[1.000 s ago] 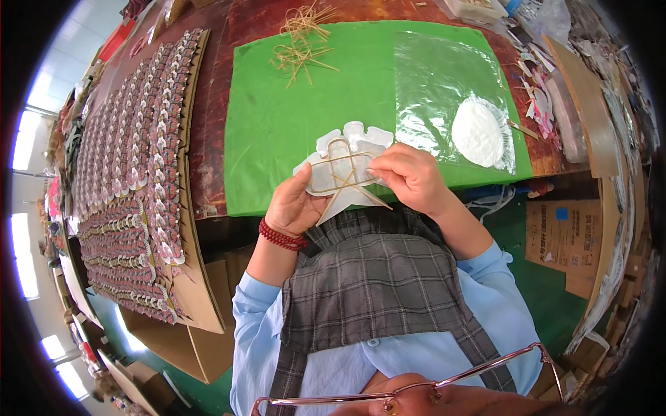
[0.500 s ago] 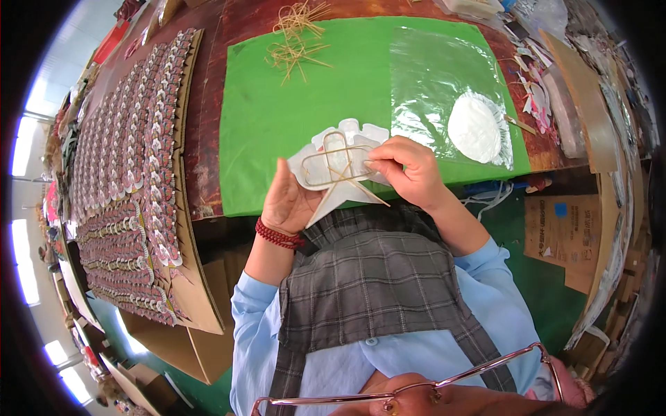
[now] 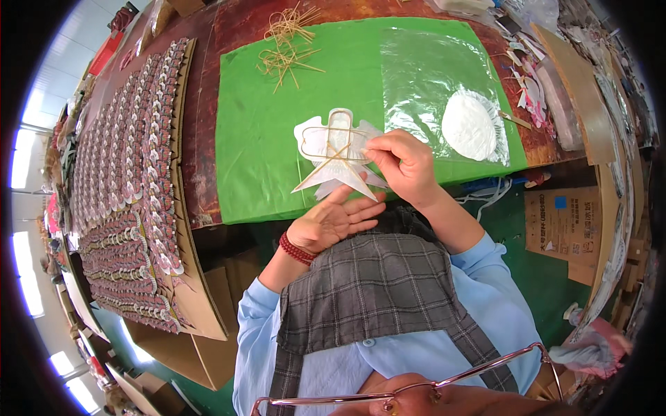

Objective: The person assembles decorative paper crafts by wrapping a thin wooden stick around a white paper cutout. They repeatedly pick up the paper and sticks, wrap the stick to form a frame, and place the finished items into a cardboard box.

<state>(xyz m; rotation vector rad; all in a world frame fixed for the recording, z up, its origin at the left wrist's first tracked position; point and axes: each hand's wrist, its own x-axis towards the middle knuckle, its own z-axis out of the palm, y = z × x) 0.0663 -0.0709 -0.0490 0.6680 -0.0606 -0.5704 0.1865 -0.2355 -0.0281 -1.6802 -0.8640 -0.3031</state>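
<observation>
A small white kite (image 3: 338,142) with a thin bamboo frame is held over the green cloth at the table's near edge. Looped strips cross its body, and two strips spread along its forked tail. More white layers show behind the tail. My right hand (image 3: 404,166) pinches the kite's right wing edge between thumb and fingers. Below the tail, my left hand (image 3: 333,220) lies palm up with its fingers stretched out. Its fingertips reach the tail's lower edge; whether they touch it I cannot tell.
On the green cloth (image 3: 263,132) lie bundles of bent bamboo strips (image 3: 288,52) and a clear plastic sheet (image 3: 416,76) carrying a round white pile (image 3: 470,128). Rows of patterned pieces (image 3: 128,139) cover cardboard at left. An upright cardboard panel (image 3: 579,90) stands at right.
My left hand has let go of the kite's left side and moved down below the tail, palm up. The kite now shows its frame and tail more fully; my right hand keeps its pinch.
</observation>
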